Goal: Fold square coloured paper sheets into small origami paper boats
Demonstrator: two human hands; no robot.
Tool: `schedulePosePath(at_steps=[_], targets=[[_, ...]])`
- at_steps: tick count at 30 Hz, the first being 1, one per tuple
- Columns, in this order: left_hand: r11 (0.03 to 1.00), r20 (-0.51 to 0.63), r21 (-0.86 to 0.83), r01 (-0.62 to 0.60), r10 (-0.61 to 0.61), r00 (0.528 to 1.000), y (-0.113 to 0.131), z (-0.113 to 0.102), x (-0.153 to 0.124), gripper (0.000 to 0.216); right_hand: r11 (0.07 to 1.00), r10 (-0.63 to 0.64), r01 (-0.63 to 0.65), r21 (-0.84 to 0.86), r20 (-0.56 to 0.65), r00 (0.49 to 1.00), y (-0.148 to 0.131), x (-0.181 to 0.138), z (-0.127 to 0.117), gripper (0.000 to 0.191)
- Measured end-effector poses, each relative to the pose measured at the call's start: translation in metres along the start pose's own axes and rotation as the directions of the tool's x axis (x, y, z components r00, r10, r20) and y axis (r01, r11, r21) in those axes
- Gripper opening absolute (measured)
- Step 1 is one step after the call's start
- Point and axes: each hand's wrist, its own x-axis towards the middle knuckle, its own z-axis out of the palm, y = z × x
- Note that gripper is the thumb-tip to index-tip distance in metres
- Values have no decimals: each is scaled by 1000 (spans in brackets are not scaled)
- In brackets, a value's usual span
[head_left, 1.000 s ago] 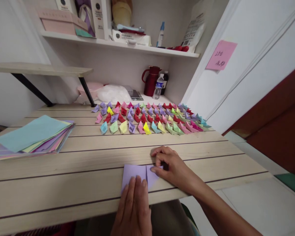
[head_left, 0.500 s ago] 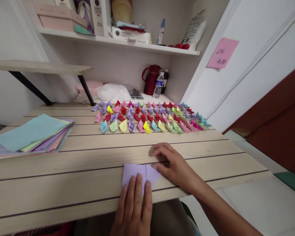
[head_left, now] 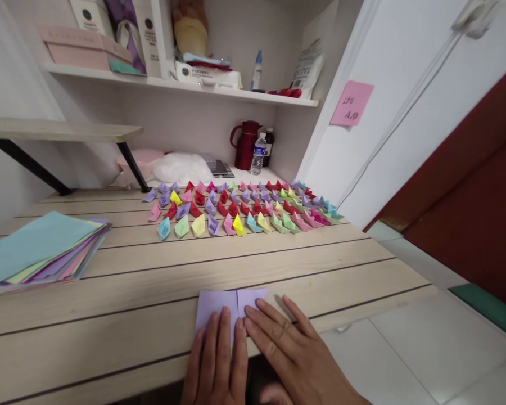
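Observation:
A lilac folded paper [head_left: 225, 301] lies near the front edge of the pale wooden table [head_left: 143, 281]. My left hand [head_left: 217, 363] rests flat on its left half, fingers stretched out together. My right hand [head_left: 293, 357] lies flat on its right half, fingers spread and pointing up-left. Both hands cover the paper's lower part.
Several rows of small coloured paper boats [head_left: 240, 208] stand at the back of the table. A stack of coloured paper sheets [head_left: 37, 253] lies at the left. Behind are a red jug [head_left: 247, 144], a water bottle [head_left: 258, 153], a shelf [head_left: 181, 84] and a pink note [head_left: 351, 103].
My right hand has left the paper's upper right corner and come down flat over its right half. The view has shifted a little to the right.

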Motion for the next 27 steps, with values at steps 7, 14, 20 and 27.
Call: schedulePosePath(at_steps=[7, 14, 20, 27], targets=[[999, -42, 38, 22, -21, 999, 1, 4, 2, 53, 962, 257, -267, 51, 142, 956, 24, -8, -9, 69], [996, -75, 90, -3, 10, 997, -1, 6, 3, 54, 690, 621, -570, 446, 39, 783, 30, -17, -11, 46], [999, -96, 38, -16, 19, 995, -1, 8, 3, 50, 770, 603, -556, 312, -76, 794, 19, -12, -7, 54], [1000, -11, -24, 11, -11, 1000, -2, -2, 2, 45, 989, 101, -112, 102, 109, 989, -3, 6, -2, 58]])
